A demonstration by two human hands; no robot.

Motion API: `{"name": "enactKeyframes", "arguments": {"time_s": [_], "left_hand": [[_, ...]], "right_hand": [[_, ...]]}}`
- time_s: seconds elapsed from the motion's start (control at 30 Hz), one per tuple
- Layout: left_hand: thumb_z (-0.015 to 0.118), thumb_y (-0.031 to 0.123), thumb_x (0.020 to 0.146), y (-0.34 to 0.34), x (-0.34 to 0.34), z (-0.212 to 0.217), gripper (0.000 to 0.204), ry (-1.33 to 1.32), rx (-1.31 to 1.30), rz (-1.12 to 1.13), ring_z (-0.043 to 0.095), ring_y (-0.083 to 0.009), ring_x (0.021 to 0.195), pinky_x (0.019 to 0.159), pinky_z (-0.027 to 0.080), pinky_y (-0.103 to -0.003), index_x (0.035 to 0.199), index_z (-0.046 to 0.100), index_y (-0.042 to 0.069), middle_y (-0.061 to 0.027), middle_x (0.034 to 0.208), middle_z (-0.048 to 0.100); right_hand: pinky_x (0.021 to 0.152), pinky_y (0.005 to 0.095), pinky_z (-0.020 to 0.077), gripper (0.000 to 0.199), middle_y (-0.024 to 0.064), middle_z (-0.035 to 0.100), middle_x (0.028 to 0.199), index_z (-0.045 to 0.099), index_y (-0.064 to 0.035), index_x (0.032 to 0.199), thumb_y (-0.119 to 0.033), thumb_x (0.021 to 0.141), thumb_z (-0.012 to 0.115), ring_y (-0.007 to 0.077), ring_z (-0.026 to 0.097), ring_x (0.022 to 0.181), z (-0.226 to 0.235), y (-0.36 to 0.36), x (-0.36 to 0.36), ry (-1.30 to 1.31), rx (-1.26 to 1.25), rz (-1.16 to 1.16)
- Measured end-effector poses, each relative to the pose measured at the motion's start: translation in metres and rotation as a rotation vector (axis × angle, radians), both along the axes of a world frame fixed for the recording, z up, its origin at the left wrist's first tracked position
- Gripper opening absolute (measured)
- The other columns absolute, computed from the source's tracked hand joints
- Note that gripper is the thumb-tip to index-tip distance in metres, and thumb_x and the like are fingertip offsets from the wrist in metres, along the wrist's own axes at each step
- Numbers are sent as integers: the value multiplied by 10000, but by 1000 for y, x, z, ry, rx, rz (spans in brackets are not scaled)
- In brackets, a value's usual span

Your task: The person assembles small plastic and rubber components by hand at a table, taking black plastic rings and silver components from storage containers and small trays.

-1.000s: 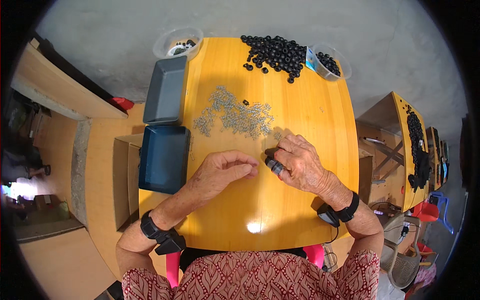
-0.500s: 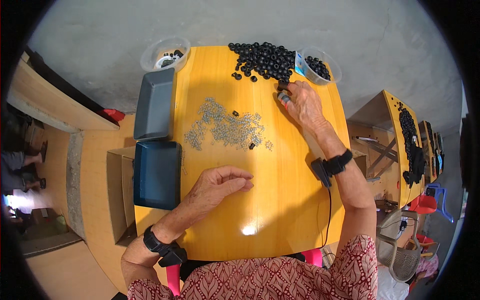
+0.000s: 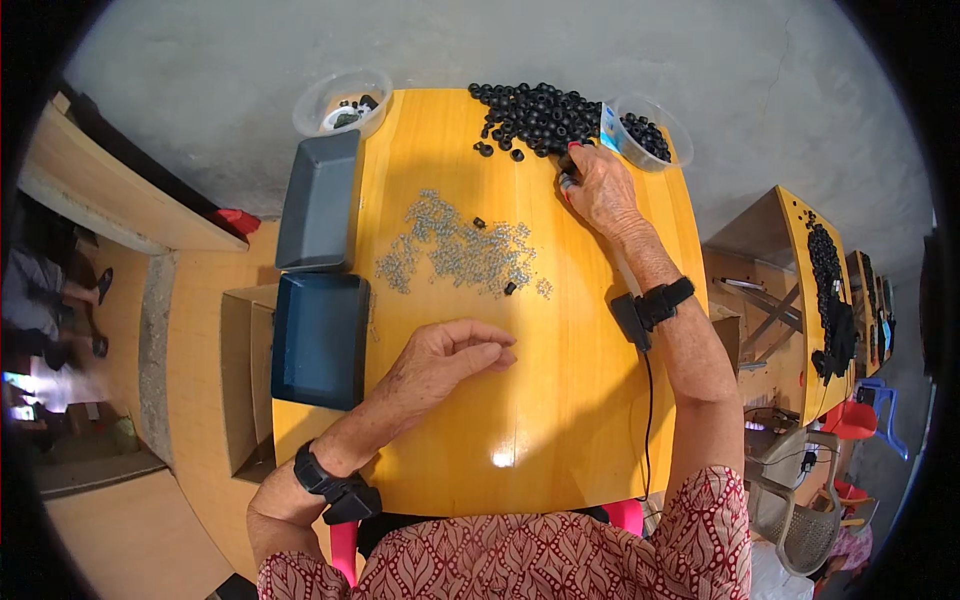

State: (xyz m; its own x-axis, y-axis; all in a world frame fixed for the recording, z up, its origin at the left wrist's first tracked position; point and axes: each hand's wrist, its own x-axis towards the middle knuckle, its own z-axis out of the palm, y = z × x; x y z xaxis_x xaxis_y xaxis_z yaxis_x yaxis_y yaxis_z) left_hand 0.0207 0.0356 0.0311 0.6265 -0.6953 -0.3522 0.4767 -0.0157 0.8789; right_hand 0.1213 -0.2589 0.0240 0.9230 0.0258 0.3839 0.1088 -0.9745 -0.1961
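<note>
My right hand [image 3: 602,190] is at the near right edge of a pile of small black round parts with holes [image 3: 540,115]. Its fingers are bent together with coloured coverings at the tips; whatever lies between them is hidden. Closer to me, my left hand [image 3: 450,355] hovers over the yellow table [image 3: 560,420], thumb and fingers slightly apart and holding nothing. A scatter of tiny silvery pieces [image 3: 450,245] lies between the hands and the two trays. Two small black parts rest among them, one of them a black piece [image 3: 510,288] near the scatter's lower right.
On the left side stand a grey tray [image 3: 318,205] and a dark blue tray [image 3: 318,340]. A clear round tub [image 3: 380,115] holds a few parts at the far left. Another clear tub [image 3: 680,150] with black parts stands far right. A cable [image 3: 648,430] hangs from my right wrist device.
My right hand has moved slightly away from me against the pile, and its fingers have drawn in. My left hand stays nearly in place. The whole view has shifted a little.
</note>
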Motion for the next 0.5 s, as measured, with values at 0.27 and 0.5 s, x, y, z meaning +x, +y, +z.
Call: {"name": "enactKeyframes", "arguments": {"time_s": [0.27, 0.5], "left_hand": [[591, 175, 953, -13, 4, 5, 286, 45, -176, 277, 637, -163, 970, 925, 496, -299, 1189, 588, 13, -71, 1057, 657], [633, 116, 923, -22, -9, 5, 241, 85, -242, 306, 611, -103, 936, 865, 494, -244, 1140, 627, 13, -32, 1026, 654]], "right_hand": [[788, 394, 475, 307, 131, 632, 945, 647, -48, 992, -43, 691, 710, 315, 595, 882, 38, 75, -99, -117, 385, 444], [793, 376, 489, 423, 127, 632, 973, 648, -17, 1089, 5, 676, 741, 305, 606, 894, 37, 89, -140, -187, 340, 541]]}}
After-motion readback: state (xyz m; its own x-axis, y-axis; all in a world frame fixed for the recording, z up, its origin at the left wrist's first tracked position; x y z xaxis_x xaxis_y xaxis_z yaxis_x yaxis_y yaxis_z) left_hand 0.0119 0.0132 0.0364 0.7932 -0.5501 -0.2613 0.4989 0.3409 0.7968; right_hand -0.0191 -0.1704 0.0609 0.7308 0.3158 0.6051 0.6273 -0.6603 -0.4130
